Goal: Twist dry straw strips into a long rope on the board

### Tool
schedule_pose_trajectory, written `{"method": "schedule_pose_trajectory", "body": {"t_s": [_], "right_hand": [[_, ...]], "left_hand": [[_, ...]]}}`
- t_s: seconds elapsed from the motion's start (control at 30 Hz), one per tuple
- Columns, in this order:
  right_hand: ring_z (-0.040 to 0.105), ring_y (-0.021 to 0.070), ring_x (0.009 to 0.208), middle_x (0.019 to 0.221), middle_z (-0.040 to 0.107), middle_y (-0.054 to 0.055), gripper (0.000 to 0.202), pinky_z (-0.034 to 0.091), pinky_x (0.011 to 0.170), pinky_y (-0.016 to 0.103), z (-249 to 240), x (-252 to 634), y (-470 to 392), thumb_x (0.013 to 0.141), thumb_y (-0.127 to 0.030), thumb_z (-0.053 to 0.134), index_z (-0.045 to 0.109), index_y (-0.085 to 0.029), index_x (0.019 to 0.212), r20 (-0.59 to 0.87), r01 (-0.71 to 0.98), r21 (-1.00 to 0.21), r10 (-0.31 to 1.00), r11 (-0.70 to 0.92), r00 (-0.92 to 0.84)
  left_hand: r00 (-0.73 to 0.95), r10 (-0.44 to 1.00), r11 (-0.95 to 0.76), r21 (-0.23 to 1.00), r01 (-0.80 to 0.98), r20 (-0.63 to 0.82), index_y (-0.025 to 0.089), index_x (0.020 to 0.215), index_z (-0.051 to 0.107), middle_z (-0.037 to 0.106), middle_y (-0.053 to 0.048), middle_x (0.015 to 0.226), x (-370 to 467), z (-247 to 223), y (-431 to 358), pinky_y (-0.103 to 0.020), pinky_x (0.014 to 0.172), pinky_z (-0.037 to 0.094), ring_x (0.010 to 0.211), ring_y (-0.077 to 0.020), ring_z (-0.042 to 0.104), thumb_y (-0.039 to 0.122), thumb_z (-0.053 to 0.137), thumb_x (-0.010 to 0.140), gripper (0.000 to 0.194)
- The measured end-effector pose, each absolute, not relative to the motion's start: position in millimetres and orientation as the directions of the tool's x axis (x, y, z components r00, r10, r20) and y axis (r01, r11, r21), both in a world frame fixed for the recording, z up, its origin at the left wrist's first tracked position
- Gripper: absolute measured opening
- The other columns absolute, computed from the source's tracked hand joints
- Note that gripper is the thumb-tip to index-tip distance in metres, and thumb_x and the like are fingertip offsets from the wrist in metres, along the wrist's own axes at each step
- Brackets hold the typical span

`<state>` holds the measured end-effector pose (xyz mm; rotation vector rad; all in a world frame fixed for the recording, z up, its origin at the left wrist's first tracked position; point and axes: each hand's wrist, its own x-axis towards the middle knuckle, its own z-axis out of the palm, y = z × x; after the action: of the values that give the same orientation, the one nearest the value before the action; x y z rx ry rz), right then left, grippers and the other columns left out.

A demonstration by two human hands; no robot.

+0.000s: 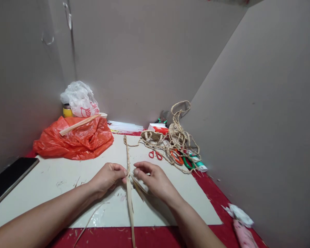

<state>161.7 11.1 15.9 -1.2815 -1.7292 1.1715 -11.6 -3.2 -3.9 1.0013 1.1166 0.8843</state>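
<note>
A narrow braided straw cord (127, 151) runs toward me down the middle of the white board. My left hand (109, 177) pinches its near end between thumb and fingertips. From that point a long, flat pale strand (130, 203) hangs toward the board's front edge. Just right of the braid, my right hand (155, 179) is curled, its thumb and forefinger close together. Other straw strands (138, 189) fan out under its palm, and its lower fingers, partly hidden, appear closed on one. A thin loose strip (89, 220) lies below my left forearm.
The white board (191, 206) lies on a red surface (155, 237). Orange and white plastic bags (74, 143), a yellow jar (67, 111) and a phone (11, 179) are left. Right are coiled cord (179, 134), red-handled scissors (155, 155) and a tube (201, 166). Grey walls enclose the space.
</note>
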Motion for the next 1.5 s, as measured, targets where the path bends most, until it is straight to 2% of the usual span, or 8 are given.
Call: {"method": "schedule_pose_trajectory", "body": {"t_s": [0.13,0.47,0.6,0.83,1.0,1.23,1.37,1.5], "right_hand": [[0.055,0.0118,0.058,0.067,0.063,0.003,0.033,0.042,0.056,0.024,0.4,160.5,17.1,0.066,-0.033,0.07,0.062,-0.011,0.089,-0.207,0.182,-0.974,0.847,-0.133,-0.49],[0.047,0.0084,0.038,0.049,0.057,0.001,0.031,0.038,0.044,0.021,11.5,150.8,-1.3,0.076,-0.04,0.054,0.054,-0.014,0.06,-0.307,0.237,-0.948,0.801,-0.212,-0.514],[0.048,0.0107,0.043,0.05,0.056,0.002,0.029,0.033,0.045,0.021,5.8,137.1,-16.3,0.081,-0.033,0.046,0.048,-0.017,0.056,-0.16,0.441,-0.897,0.906,0.033,-0.392],[0.051,0.0143,0.051,0.063,0.066,0.009,0.028,0.024,0.051,0.026,0.1,132.3,-27.5,0.083,-0.023,0.043,0.061,-0.017,0.063,0.104,0.802,-0.48,0.931,0.356,-0.35],[0.044,0.0108,0.047,0.055,0.059,0.002,0.029,0.024,0.048,0.024,14.0,141.7,-29.3,0.083,-0.03,0.049,0.058,-0.017,0.058,0.023,0.624,-0.614,0.801,0.484,-0.599],[0.056,0.0153,0.066,0.072,0.062,0.004,0.034,0.043,0.061,0.024,22.5,159.4,2.6,0.079,-0.049,0.055,0.061,-0.015,0.083,0.077,0.241,-0.962,0.972,0.132,-0.224],[0.051,0.0093,0.053,0.075,0.059,0.002,0.038,0.045,0.054,0.023,8.2,146.0,-0.7,0.077,-0.049,0.059,0.057,-0.015,0.093,-0.172,-0.008,-0.978,0.829,-0.208,-0.532],[0.02,0.0032,0.039,0.054,0.035,-0.008,0.034,0.017,0.033,0.014,10.7,144.9,-3.6,0.079,-0.05,0.056,0.051,-0.016,0.077,-0.328,0.048,-0.925,0.728,-0.377,-0.602]], "left_hand": [[0.237,0.927,0.313,0.947,-0.07,-0.289,0.013,0.068,0.06,0.056,0.002,0.052,-13.7,-6.1,-2.4,-0.021,0.035,0.011,0.033,-0.0024,0.023,0.034,0.063,0.07,0.022],[0.14,0.982,0.133,0.991,-0.036,-0.126,0.012,0.061,0.062,0.061,-0.002,0.055,-2.3,-4.7,-10.4,-0.023,0.057,0.038,0.053,-0.0112,0.052,0.03,0.063,0.068,0.019],[0.105,0.979,0.186,0.978,-0.089,-0.177,0.012,0.062,0.062,0.057,0.001,0.051,0.5,-6.9,-12.0,-0.022,0.052,0.034,0.048,-0.0101,0.048,0.025,0.063,0.063,0.013],[0.13,0.961,0.258,0.959,-0.115,-0.243,0.011,0.063,0.06,0.055,0.002,0.051,1.7,-2.9,-14.8,-0.021,0.051,0.031,0.048,-0.0071,0.044,0.026,0.065,0.064,0.016],[0.152,0.947,0.313,0.924,-0.221,-0.284,0.011,0.071,0.06,0.064,-0.003,0.06,-0.4,2.6,-14.4,-0.021,0.052,0.035,0.05,-0.0089,0.051,0.024,0.07,0.059,0.019],[0.285,0.899,0.409,0.871,-0.273,-0.333,0.01,0.069,0.061,0.062,0.0,0.057,-10.3,4.6,-8.2,-0.02,0.036,0.008,0.031,0.0,0.024,0.028,0.073,0.062,0.023],[0.341,0.889,0.41,0.862,-0.299,-0.306,0.011,0.072,0.062,0.061,-0.002,0.051,-10.4,1.9,-8.3,-0.019,0.04,0.024,0.038,-0.0074,0.047,0.028,0.071,0.064,0.021],[0.293,0.907,0.386,0.873,-0.297,-0.301,0.01,0.071,0.063,0.065,-0.004,0.059,-9.8,1.1,-8.1,-0.023,0.054,0.04,0.052,-0.0124,0.058,0.023,0.073,0.061,0.019]]}}
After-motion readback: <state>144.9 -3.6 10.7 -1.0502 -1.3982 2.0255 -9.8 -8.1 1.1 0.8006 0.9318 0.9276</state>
